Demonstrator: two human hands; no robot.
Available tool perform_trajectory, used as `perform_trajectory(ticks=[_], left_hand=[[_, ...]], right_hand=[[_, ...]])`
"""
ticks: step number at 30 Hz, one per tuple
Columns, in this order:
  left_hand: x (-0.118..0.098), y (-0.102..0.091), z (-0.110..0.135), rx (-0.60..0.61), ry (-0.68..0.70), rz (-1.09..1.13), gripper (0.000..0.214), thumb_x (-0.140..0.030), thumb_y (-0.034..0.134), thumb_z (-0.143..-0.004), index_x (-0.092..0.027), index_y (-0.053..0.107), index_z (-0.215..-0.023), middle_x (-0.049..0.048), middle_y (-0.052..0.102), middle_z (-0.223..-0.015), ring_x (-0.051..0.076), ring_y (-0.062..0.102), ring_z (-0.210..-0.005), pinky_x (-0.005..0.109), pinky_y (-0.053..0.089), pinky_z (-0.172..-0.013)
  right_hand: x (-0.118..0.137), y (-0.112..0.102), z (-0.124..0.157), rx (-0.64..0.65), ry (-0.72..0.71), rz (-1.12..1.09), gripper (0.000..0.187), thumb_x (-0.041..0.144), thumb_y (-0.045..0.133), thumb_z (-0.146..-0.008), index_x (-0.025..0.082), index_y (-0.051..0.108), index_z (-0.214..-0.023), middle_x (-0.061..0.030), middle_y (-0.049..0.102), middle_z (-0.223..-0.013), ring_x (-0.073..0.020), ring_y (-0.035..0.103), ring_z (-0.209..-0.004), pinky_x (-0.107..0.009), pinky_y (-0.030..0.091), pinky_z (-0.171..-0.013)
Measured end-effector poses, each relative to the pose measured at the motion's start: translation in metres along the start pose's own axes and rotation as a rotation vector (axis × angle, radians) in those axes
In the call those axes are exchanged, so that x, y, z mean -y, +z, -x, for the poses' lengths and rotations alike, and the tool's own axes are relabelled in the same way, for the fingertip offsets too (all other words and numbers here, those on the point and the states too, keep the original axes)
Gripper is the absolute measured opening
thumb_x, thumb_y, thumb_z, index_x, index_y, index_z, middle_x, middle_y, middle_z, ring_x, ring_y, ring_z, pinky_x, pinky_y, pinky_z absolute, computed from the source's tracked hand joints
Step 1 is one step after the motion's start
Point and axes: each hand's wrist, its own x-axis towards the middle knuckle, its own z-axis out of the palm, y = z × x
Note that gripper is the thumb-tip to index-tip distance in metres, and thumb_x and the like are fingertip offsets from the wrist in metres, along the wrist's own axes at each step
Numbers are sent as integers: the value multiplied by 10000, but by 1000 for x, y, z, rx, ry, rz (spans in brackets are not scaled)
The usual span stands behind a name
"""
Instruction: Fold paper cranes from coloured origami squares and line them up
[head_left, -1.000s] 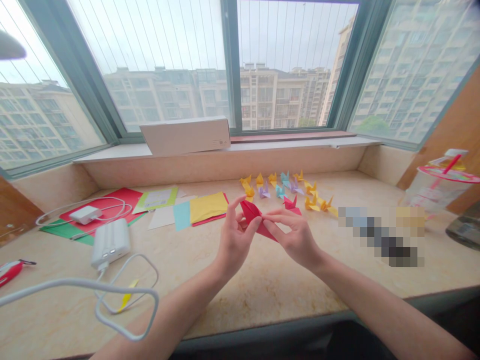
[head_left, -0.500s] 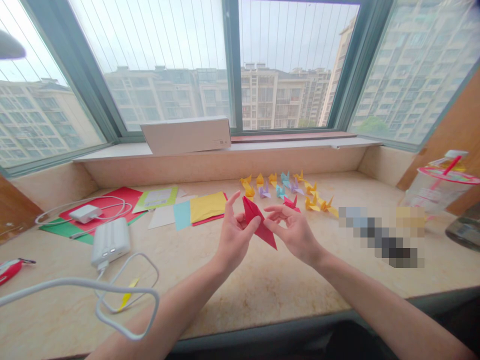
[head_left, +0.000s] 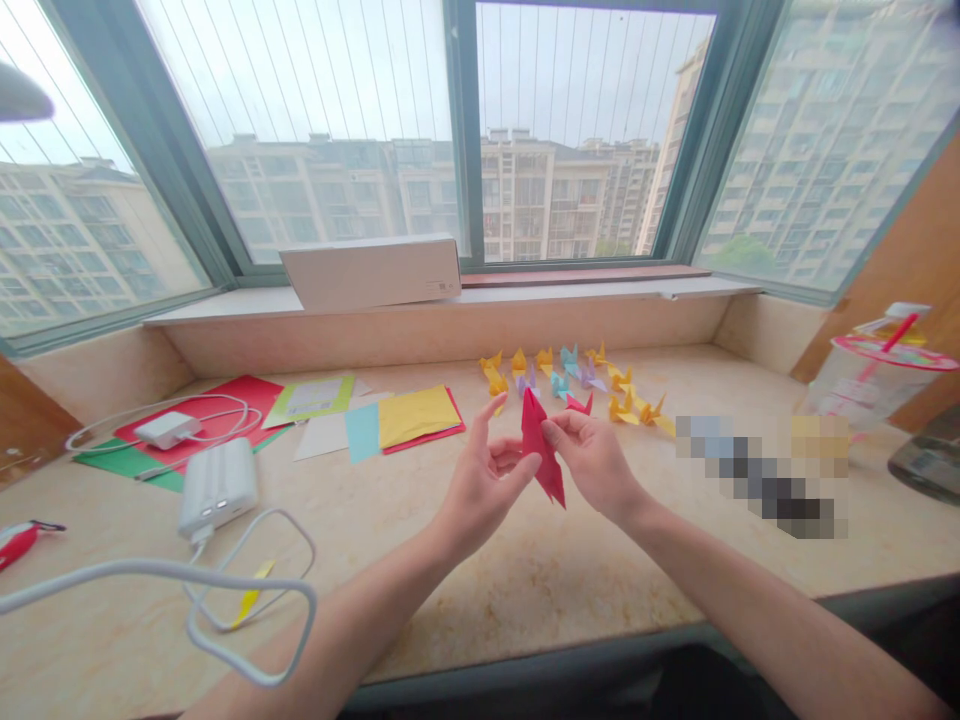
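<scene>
A folded piece of red origami paper (head_left: 541, 450), long and pointed at both ends, is held up over the counter between my two hands. My left hand (head_left: 484, 475) pinches its lower left side with the thumb in front, its index finger stretched upward. On the upper right edge, my right hand (head_left: 592, 455) grips the paper between thumb and fingers. Just behind my right hand lies a red folded paper crane (head_left: 580, 404), partly hidden. Farther back stand several yellow cranes (head_left: 621, 379), blue cranes (head_left: 561, 385) and purple cranes (head_left: 592, 376).
Left of my hands lie a yellow paper stack (head_left: 416, 415), a light blue sheet (head_left: 363, 433) and red paper (head_left: 225, 400). A white power bank (head_left: 217, 485) with a looping cable (head_left: 150, 568) sits nearer. At right stands a plastic cup (head_left: 862, 385); a white box (head_left: 371, 275) rests on the sill.
The red paper has turned more upright and shifted slightly right. My right hand's fingers have closed on its upper edge, and my left thumb has slid lower along it.
</scene>
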Motion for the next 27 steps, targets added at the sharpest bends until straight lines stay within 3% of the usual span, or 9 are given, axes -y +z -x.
perform_trajectory(ticks=[7, 13, 19, 27], left_hand=[[2, -3, -6, -92, 38, 64, 371, -249, 744, -830, -225, 436, -1035, 16, 760, -878, 172, 743, -813, 308, 563, -805], [0, -8, -7, -138, 51, -141, 183, -299, 739, -828, -174, 624, -897, 53, 760, -898, 201, 737, -857, 309, 570, -798], [-2, -8, -6, -174, 118, -316, 151, -321, 720, -843, -172, 708, -866, 88, 749, -1054, 222, 720, -924, 330, 592, -789], [0, -12, -6, -120, 70, -441, 254, -400, 690, -864, -155, 674, -802, 49, 713, -776, 172, 675, -697, 255, 532, -611]], right_hand=[[5, 0, -1, 92, -11, -106, 386, 538, 701, -827, 190, 733, -992, -67, 776, -899, -192, 703, -766, -327, 566, -732], [3, 2, 1, 131, -16, -132, 317, 491, 769, -773, 202, 737, -898, -62, 781, -901, -220, 722, -842, -382, 571, -834], [6, 3, 3, 144, -75, -125, 251, 458, 753, -808, 210, 718, -817, -81, 759, -1023, -243, 700, -971, -403, 533, -908], [5, 4, 5, 148, -32, -140, 261, 456, 765, -797, 208, 683, -800, -38, 758, -811, -202, 710, -781, -346, 552, -771]])
